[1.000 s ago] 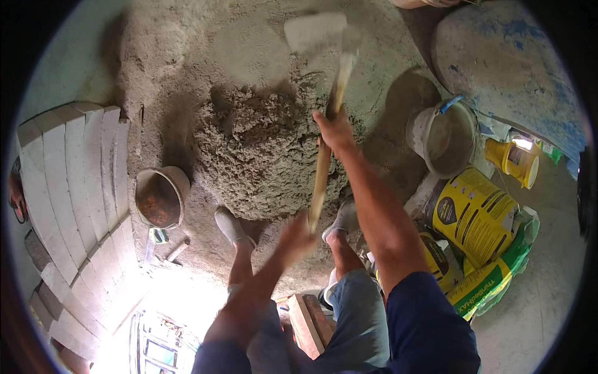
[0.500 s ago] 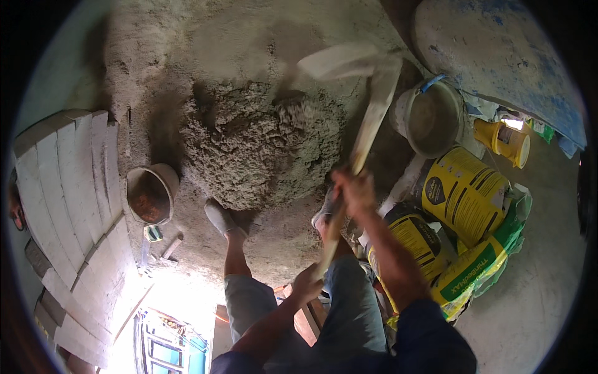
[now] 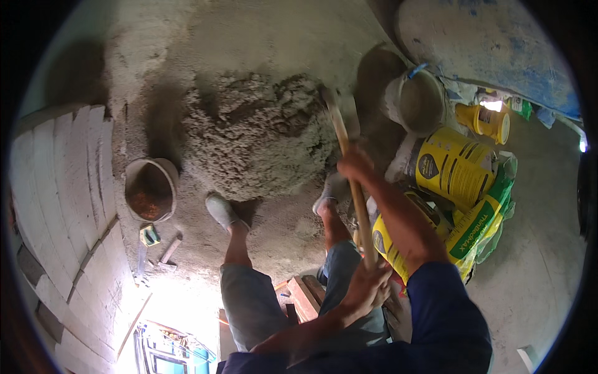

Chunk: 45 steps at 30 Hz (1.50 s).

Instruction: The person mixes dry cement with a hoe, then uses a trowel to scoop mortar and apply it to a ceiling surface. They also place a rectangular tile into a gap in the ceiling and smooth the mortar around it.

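Observation:
Both my hands are closed around the wooden handle of a hoe [image 3: 359, 212]. My right hand [image 3: 356, 163] grips it partway up, and my left hand [image 3: 367, 288] holds the lower end, close to my right knee. At the far end of the handle, the hoe's blade [image 3: 350, 115] is down at the right edge of a heap of wet grey mortar [image 3: 255, 140]. The heap spreads over the floor just beyond my feet, its surface rough and lumpy.
A bucket with reddish-brown contents [image 3: 149, 193] stands left; a trowel-like tool [image 3: 148, 237] and a hammer [image 3: 169, 250] lie below it. Pale blocks [image 3: 68, 181] are stacked far left. On the right are a grey bucket [image 3: 416, 103], yellow bags [image 3: 451, 168] and a yellow tub [image 3: 483, 123].
The hoe's blade has come down from its raised position to the heap's right side. My left hand has shifted right with the handle's lower end; my right hand is slightly farther forward.

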Each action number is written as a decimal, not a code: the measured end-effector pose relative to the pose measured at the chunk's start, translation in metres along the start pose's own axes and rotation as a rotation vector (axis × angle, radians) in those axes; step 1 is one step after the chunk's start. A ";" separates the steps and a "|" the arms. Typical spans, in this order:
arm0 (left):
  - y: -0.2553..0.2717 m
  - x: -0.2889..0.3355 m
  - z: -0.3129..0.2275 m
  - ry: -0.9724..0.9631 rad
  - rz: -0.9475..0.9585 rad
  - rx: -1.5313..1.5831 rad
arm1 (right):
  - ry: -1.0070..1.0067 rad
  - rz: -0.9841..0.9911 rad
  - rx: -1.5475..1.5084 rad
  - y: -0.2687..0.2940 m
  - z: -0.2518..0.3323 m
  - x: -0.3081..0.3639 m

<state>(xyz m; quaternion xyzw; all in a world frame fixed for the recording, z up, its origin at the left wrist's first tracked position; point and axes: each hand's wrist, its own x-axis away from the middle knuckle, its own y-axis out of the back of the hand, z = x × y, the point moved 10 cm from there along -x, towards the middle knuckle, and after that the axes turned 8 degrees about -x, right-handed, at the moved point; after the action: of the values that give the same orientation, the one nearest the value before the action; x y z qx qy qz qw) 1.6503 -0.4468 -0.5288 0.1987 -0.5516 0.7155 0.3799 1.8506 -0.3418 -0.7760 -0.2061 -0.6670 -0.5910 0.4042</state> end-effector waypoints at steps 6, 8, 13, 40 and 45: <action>0.125 0.131 -0.076 0.051 -0.114 -0.416 | -0.058 -0.025 -0.380 -0.111 -0.001 0.058; 0.164 0.169 -0.109 0.086 -0.119 -0.783 | -0.207 -0.026 -0.691 -0.151 -0.042 0.054; 0.286 0.308 -0.192 -0.224 -0.207 -1.581 | -0.267 -0.080 -0.911 -0.197 0.109 0.207; 0.311 0.337 0.002 -0.635 -0.936 -1.295 | 0.129 0.180 -0.492 0.158 0.279 0.202; 0.320 0.307 0.081 -0.582 -0.911 -1.003 | 0.273 -0.121 -0.198 0.252 0.325 0.177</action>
<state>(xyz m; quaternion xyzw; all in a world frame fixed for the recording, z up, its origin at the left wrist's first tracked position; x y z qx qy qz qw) 1.2011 -0.4563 -0.4919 0.3923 -0.7538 0.0668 0.5229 1.8404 -0.0129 -0.4726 -0.1219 -0.5558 -0.6995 0.4324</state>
